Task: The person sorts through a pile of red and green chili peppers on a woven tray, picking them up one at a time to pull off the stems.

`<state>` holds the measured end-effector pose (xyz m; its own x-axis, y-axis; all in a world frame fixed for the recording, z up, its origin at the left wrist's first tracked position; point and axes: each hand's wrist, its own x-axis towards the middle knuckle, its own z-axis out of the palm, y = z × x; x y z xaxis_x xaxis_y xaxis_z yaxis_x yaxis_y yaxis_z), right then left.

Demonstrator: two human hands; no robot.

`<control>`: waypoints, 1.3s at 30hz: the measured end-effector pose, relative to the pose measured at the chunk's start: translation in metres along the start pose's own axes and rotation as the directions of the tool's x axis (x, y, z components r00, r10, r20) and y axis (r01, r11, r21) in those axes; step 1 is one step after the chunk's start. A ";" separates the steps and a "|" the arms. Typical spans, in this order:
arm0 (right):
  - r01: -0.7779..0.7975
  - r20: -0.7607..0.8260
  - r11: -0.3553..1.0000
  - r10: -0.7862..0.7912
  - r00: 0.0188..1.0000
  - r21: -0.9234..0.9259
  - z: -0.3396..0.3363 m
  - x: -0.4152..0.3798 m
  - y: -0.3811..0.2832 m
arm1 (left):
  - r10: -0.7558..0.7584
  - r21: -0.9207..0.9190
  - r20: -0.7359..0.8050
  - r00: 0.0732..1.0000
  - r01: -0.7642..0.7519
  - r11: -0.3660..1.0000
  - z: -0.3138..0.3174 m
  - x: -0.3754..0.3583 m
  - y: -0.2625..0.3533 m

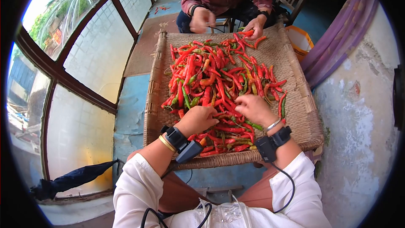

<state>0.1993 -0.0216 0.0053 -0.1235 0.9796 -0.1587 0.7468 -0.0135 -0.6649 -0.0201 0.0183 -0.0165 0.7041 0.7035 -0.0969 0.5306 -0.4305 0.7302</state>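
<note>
A heap of red chili peppers [211, 76], with some green ones mixed in, lies on a woven straw tray [295, 101]. My left hand [198, 118] rests on the near part of the heap, its fingers curled down into the chilies. My right hand [253, 107] lies palm down just beside it, fingers bent over red chilies. What either hand grips is hidden under the fingers. Both wrists carry black strapped devices with cables.
Another person sits across the tray; one hand [255, 25] holds red chilies at the far edge, the other hand [201, 19] is closed above it. An orange-rimmed bag [299, 40] stands far right. A folded dark umbrella [71, 179] lies at lower left by large windows.
</note>
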 end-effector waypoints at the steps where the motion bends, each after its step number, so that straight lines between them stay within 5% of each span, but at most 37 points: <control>1: 0.105 0.027 0.991 -0.103 0.994 -0.080 0.008 0.000 0.002 | -0.016 0.043 0.035 0.999 0.015 0.999 0.000 0.000 0.003; 2: 0.211 0.063 0.965 -0.204 0.977 -0.156 0.019 0.001 0.009 | -0.034 0.085 0.067 0.997 0.029 0.996 0.000 -0.001 0.004; 6: 0.257 0.232 0.936 -0.201 0.952 -0.242 0.030 -0.001 0.015 | -0.011 0.105 0.077 0.997 0.003 0.995 0.002 0.002 0.000; 10: 0.180 0.370 0.939 -0.062 0.927 -0.294 0.022 0.001 0.005 | 0.015 0.103 0.094 0.995 -0.025 0.994 0.004 0.003 0.000; 13: 0.210 0.239 0.954 -0.157 0.958 -0.215 0.029 0.003 0.010 | 0.014 0.081 0.107 0.994 -0.022 0.996 0.004 0.003 0.001; 18: 0.120 0.265 0.966 -0.058 0.962 -0.227 0.033 0.002 0.007 | 0.001 0.070 0.110 0.994 -0.009 0.998 0.004 0.004 0.004; 20: 0.215 0.112 0.950 -0.194 0.975 -0.227 0.033 0.002 0.009 | 0.006 0.015 0.062 0.998 -0.007 1.000 0.004 0.004 0.004; 21: 0.263 0.023 0.948 -0.263 0.964 -0.180 0.033 0.005 0.007 | 0.003 0.013 0.065 0.998 -0.003 1.000 0.005 0.005 0.002; 23: 0.201 -0.005 0.980 -0.201 0.980 0.009 0.027 0.005 0.000 | 0.294 0.147 -0.161 0.942 -0.272 0.951 0.007 0.007 -0.003; 24: 0.139 -0.024 0.971 -0.136 0.990 0.193 0.023 0.004 -0.007 | 0.292 0.145 -0.160 0.943 -0.270 0.952 0.006 0.007 0.000; 27: 0.166 -0.039 0.936 -0.162 0.986 0.309 0.023 0.001 -0.013 | 0.232 0.084 -0.154 0.960 -0.222 0.972 0.003 0.006 0.008; 29: 0.178 -0.040 0.917 -0.176 0.984 0.357 0.022 -0.001 -0.016 | 0.105 -0.317 -0.039 0.994 -0.112 0.942 0.006 0.005 0.008; 33: 0.091 0.008 0.859 -0.110 0.994 0.504 0.004 -0.004 -0.019 | 0.141 -0.298 -0.108 0.984 -0.168 0.940 0.003 0.003 0.015; 36: -0.001 -0.006 0.777 0.006 1.000 0.630 -0.007 -0.004 -0.010 | 0.004 -0.356 -0.015 1.000 -0.009 0.935 -0.004 0.001 0.018; 38: -0.098 0.037 0.371 0.168 0.985 0.923 -0.014 -0.005 -0.004 | -0.069 -0.391 0.024 0.997 0.073 0.918 -0.002 0.002 0.010; 39: -0.079 0.053 0.197 0.131 0.990 0.977 -0.014 -0.005 -0.002 | -0.069 -0.392 0.023 0.997 0.073 0.917 0.001 0.003 0.008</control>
<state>0.2077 -0.0236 0.0179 -0.0596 0.9573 -0.2828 -0.4815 -0.2758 -0.8320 -0.0139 0.0164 -0.0115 0.6761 0.7186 -0.1625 0.3525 -0.1219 0.9278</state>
